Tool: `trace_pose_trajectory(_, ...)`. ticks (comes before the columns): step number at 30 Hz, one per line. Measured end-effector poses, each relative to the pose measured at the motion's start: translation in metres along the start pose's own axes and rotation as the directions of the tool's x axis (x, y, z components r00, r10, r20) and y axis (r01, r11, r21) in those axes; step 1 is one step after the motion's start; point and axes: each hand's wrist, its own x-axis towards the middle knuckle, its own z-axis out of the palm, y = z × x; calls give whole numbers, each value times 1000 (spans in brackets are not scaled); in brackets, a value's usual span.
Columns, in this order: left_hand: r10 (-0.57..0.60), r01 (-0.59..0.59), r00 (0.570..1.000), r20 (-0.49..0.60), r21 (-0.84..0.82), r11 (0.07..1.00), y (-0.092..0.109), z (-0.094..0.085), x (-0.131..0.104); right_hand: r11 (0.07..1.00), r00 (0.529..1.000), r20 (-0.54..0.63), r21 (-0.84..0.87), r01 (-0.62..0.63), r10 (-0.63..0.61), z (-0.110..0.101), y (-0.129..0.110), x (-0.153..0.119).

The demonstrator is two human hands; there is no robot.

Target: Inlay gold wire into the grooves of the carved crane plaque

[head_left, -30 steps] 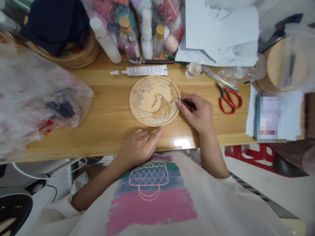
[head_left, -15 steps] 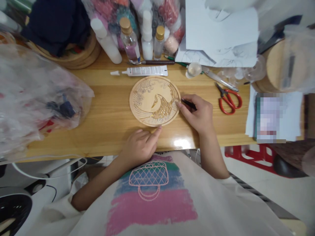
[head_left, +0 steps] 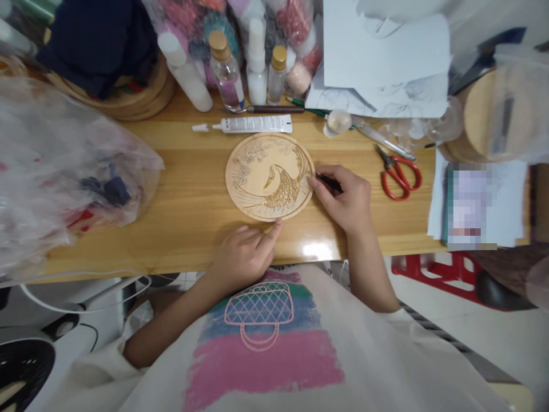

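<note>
Disc (head_left: 253,178) lay flat on the table (head_left: 189,183), right in front of me, between the tube (head_left: 259,123) and my left hand (head_left: 242,257). Gold sat on the bird's head, neck and body, plus thin gold lines up the wing on the right. The curls at the upper left were dark outline only, and so was most of the lower rim pattern. So the gold was partial, by my read.

Right hand (head_left: 349,197): thumb and fingers closed on a slim black tool (head_left: 329,182), held low at the disc's right edge. Thumb tip was right at the rim. Couldn't make out the tool's tip, or whether it touched the wood. Wrist was low, forearm coming up from the table's near edge.

Left hand: holding nothing that I could see. Index finger was extended, its tip at the near rim, looked like light contact; other fingers loosely curled. Palm faced down near the table edge, forearm angled in from the left.

Red-handled pliers (head_left: 402,174) lay off to the right, well apart from my hand. Small cup (head_left: 338,122) sat beyond the disc, to the right of the tube. Bottles (head_left: 226,80) stood behind the tube.
</note>
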Motion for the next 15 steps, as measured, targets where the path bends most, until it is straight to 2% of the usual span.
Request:
trace_pose_trajectory(6,1,0,1000,8,-3,1000,0,-1,0,1000,999,20,-5,-30,31,-1,-2,0)
trace_pose_trajectory(15,13,-13,1000,5,-2,1000,0,-1,2,1000,1000,26,9,-5,5,-2,-2,1)
